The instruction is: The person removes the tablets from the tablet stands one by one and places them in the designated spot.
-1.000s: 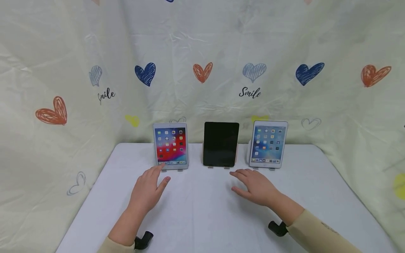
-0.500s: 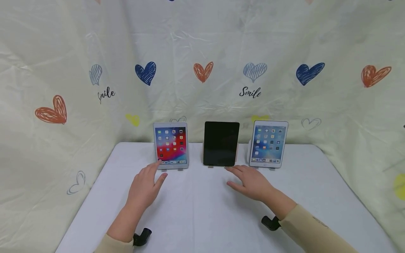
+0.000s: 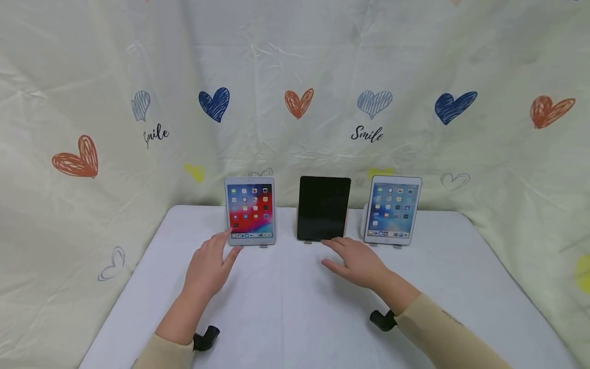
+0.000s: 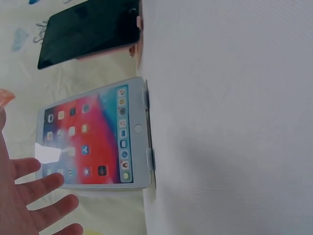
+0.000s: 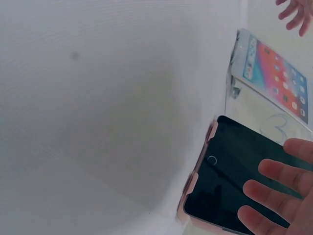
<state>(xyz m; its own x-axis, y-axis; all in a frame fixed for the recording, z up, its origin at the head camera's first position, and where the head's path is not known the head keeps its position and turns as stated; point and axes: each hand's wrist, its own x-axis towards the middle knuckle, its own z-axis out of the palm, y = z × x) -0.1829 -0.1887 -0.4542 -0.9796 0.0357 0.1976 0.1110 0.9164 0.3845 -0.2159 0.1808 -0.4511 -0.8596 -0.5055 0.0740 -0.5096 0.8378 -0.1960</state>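
Note:
Three tablets stand propped in a row at the back of the table. The left one is a white tablet (image 3: 251,210) with a lit red and blue home screen. In the middle is a tablet with a dark screen (image 3: 323,207). The right one is a white tablet (image 3: 393,209) with a lit blue screen. My left hand (image 3: 207,264), fingers spread, hovers in front of the left tablet's lower left corner. My right hand (image 3: 357,261) hangs before the dark tablet's lower right edge, fingers extended. Neither hand holds anything; in the wrist views gaps show between the fingers.
A white cloth covers the table (image 3: 281,307). Behind it hangs a pale curtain (image 3: 258,61) printed with hearts and words. Small stands hold the tablets, with a pink stand (image 5: 193,182) under the dark one. Black wrist cameras (image 3: 383,321) sit at the cuffs.
My right hand has drifted left and slightly forward, to the front of the dark tablet. My left hand has shifted a little left and forward. The tablets stay in place.

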